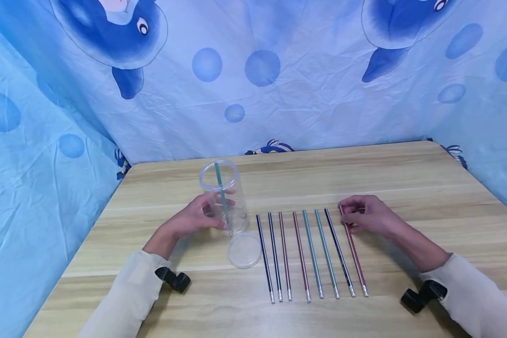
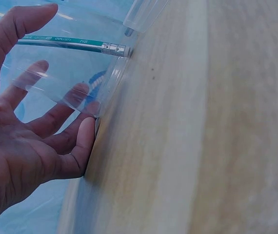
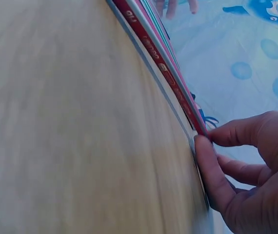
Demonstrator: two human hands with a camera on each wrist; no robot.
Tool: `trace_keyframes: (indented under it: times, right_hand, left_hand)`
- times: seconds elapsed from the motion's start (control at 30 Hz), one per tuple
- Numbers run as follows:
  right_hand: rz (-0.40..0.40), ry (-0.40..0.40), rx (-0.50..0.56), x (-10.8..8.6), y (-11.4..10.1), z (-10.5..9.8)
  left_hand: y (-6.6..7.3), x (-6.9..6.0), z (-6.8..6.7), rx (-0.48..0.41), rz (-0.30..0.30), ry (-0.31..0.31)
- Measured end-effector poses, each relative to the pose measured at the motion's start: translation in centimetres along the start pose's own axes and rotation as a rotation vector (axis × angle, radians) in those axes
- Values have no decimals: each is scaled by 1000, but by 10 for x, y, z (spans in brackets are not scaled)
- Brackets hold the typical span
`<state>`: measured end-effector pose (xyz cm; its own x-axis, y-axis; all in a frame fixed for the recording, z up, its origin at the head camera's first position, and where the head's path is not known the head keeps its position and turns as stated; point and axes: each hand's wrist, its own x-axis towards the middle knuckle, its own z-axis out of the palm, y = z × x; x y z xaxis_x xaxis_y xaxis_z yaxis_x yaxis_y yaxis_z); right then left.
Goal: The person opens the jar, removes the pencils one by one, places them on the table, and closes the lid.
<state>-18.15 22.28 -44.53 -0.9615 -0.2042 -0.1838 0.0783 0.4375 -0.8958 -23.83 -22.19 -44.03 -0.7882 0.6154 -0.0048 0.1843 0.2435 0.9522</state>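
Observation:
My left hand (image 1: 196,215) holds a clear plastic jar (image 1: 240,204) that stands upright, its thumb and fingers curved about the lower wall. Inside the jar a green pencil (image 2: 70,43) leans, eraser end down. My right hand (image 1: 371,217) pinches the far end of a red pencil (image 1: 356,258) between thumb and fingertips. That pencil is the rightmost of a row; its silver eraser end points toward me. To its left lie a dark blue pencil (image 1: 340,253), two green pencils, two red pencils and two more dark blue pencils, side by side.
A round clear lid (image 1: 244,250) lies flat in front of the jar, just left of the pencil row. The wooden table (image 1: 177,300) ends at the back against a blue curtain (image 1: 304,112) with whale pictures. Each wrist wears a black camera (image 1: 173,279).

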Motion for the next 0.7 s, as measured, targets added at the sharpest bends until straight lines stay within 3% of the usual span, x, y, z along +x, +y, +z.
trace_keyframes:
  times: [0.23,0.7]
  right_hand:
    - [5,33,-104,-1,-4,8]
    - [-14,47,-100,1,-4,12]
  left_hand:
    - [0,1,1,-19,-13,-3]
    - [-1,1,0,-15,-12,-4]
